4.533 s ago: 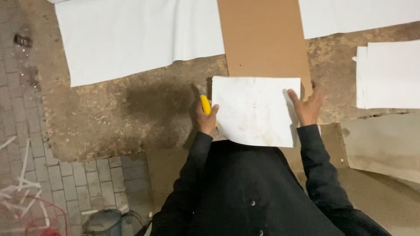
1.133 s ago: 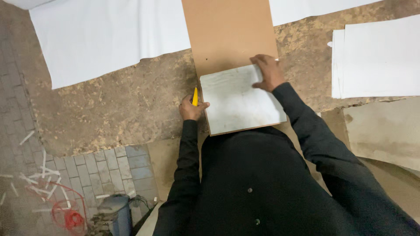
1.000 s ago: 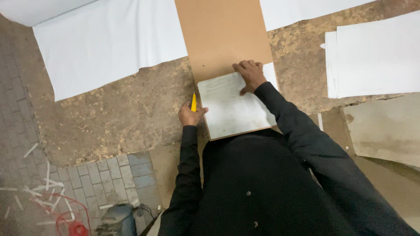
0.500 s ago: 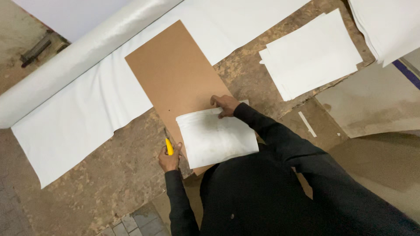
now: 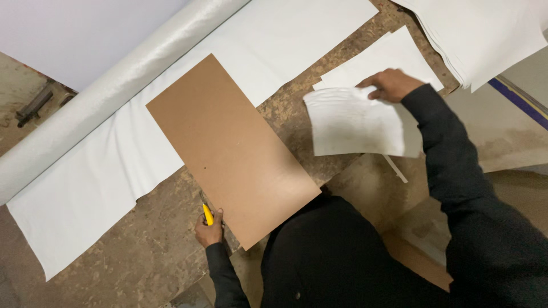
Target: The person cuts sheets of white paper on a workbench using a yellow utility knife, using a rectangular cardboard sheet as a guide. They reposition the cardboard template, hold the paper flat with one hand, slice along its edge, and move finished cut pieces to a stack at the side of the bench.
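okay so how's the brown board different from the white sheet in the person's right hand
The brown board lies flat on the worktable; the white sheet is held up by the right hand. The board is plain brown and longer; the sheet is white, smudged, and curls at its edge. Both are rectangular.

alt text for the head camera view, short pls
Seen from above, a person's right hand lifts a cut white sheet toward a stack of white sheets, while the left hand holds a yellow knife beside a brown board on white material.
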Action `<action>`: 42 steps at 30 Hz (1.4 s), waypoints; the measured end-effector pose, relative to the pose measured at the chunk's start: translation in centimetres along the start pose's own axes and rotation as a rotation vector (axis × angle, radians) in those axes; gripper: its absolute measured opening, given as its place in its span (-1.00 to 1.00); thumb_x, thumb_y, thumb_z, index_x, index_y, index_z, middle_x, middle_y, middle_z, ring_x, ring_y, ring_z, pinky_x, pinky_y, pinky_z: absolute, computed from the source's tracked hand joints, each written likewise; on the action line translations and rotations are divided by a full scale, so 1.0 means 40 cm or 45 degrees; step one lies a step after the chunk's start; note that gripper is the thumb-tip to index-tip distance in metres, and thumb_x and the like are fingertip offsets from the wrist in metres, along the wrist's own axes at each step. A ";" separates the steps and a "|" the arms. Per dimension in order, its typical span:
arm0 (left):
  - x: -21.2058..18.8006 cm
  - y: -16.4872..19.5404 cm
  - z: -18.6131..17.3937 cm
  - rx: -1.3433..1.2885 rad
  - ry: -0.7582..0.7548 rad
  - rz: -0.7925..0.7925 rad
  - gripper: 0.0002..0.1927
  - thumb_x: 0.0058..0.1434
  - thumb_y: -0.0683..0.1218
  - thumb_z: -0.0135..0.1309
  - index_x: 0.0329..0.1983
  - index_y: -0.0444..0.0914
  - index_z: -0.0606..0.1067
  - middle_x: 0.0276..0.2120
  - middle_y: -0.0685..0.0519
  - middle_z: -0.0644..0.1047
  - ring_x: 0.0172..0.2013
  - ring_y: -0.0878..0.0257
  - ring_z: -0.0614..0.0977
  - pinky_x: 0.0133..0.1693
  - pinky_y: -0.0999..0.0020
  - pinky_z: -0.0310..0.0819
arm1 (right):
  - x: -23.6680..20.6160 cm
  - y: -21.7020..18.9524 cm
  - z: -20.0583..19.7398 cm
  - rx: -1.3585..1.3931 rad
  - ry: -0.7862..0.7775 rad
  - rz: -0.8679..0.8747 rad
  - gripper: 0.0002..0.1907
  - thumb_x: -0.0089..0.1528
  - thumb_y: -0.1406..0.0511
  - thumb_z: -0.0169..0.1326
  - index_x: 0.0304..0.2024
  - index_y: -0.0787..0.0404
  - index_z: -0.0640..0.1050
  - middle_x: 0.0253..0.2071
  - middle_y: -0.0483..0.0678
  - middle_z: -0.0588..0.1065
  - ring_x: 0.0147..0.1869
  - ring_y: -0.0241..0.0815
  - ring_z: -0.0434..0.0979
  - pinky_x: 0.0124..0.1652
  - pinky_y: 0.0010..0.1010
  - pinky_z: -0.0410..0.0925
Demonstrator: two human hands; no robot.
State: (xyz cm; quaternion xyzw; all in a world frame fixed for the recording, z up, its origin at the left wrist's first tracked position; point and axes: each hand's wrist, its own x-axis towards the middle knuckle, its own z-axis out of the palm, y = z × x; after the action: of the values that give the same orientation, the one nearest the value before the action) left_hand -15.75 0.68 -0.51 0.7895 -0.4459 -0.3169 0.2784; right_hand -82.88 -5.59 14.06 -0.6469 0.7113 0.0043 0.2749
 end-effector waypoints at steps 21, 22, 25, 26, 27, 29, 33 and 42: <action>-0.074 0.179 0.079 0.139 0.209 -0.070 -0.58 0.00 0.11 0.43 -0.25 -0.26 0.61 -0.49 -0.05 0.61 -0.49 0.16 0.63 -0.32 0.22 0.51 | 0.344 0.253 -0.132 -0.461 0.298 -0.170 -0.47 0.18 0.23 0.32 0.22 -0.17 0.60 0.00 0.02 0.57 0.27 0.09 0.48 0.25 0.39 0.10; -0.075 0.187 0.081 0.109 0.183 -0.099 -0.59 0.02 0.10 0.42 -0.25 -0.27 0.59 -0.51 -0.04 0.60 -0.53 0.19 0.62 -0.36 0.24 0.51 | 0.348 0.260 -0.124 -0.485 0.355 -0.157 -0.42 0.13 0.25 0.33 0.23 -0.13 0.58 0.09 0.00 0.54 0.30 0.07 0.44 0.22 0.45 0.02; -0.073 0.194 0.082 0.030 0.189 -0.098 -0.67 0.13 0.06 0.34 -0.24 -0.28 0.58 -0.55 0.01 0.59 -0.58 0.26 0.60 -0.43 0.31 0.48 | 0.341 0.247 -0.064 -0.468 0.660 -0.249 -0.39 0.11 0.19 0.36 0.22 0.02 0.54 0.26 0.04 0.48 0.41 0.05 0.37 0.30 0.37 -0.03; -0.070 0.190 0.081 -0.051 0.179 -0.094 -0.71 0.17 0.02 0.30 -0.24 -0.27 0.56 -0.55 0.02 0.59 -0.58 0.27 0.59 -0.45 0.34 0.48 | 0.331 0.230 -0.033 -0.438 0.781 -0.306 -0.39 0.13 0.15 0.37 0.21 0.08 0.53 0.30 0.07 0.46 0.44 0.06 0.35 0.35 0.31 -0.02; -0.065 0.184 0.077 -0.133 0.179 -0.091 -0.76 0.20 -0.01 0.25 -0.23 -0.27 0.55 -0.54 0.03 0.59 -0.57 0.29 0.59 -0.48 0.37 0.47 | 0.319 0.201 0.015 -0.366 0.825 -0.370 -0.39 0.18 0.13 0.37 0.23 0.12 0.51 0.29 0.10 0.44 0.45 0.11 0.34 0.34 0.24 0.03; -0.052 0.166 0.059 -0.666 0.042 -0.006 -0.77 0.29 -0.02 0.24 -0.22 -0.26 0.52 -0.48 0.09 0.55 -0.57 0.33 0.54 -0.52 0.42 0.39 | 0.291 0.114 0.125 -0.116 0.788 -0.504 -0.37 0.23 0.11 0.36 0.29 0.11 0.48 0.28 0.07 0.42 0.47 0.13 0.32 0.33 0.14 0.12; -0.036 0.112 -0.006 -1.469 0.041 -0.166 -0.83 0.34 -0.06 0.14 -0.13 -0.23 0.46 -0.19 0.00 0.63 -0.33 0.25 0.66 -0.34 0.36 0.58 | 0.143 -0.120 0.404 0.244 0.672 -0.660 -0.31 0.18 0.08 0.36 0.32 0.09 0.49 0.36 0.06 0.38 0.46 0.18 0.32 0.31 0.21 0.22; 0.061 -0.016 -0.144 -1.851 -0.044 -0.121 -0.71 0.24 -0.17 0.19 0.00 -0.18 0.42 -0.04 -0.06 0.63 -0.09 0.13 0.69 -0.18 0.24 0.60 | 0.053 -0.481 0.680 0.351 0.816 -0.573 -0.33 0.17 -0.02 0.34 0.22 0.17 0.53 0.30 0.04 0.43 0.46 0.09 0.33 0.36 0.10 0.04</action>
State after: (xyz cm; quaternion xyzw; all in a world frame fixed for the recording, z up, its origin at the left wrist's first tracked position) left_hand -10.13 -0.27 2.11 0.4185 -0.0921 -0.5571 0.7113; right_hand -54.65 -0.84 -3.13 -0.7119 0.5957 -0.3529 0.1177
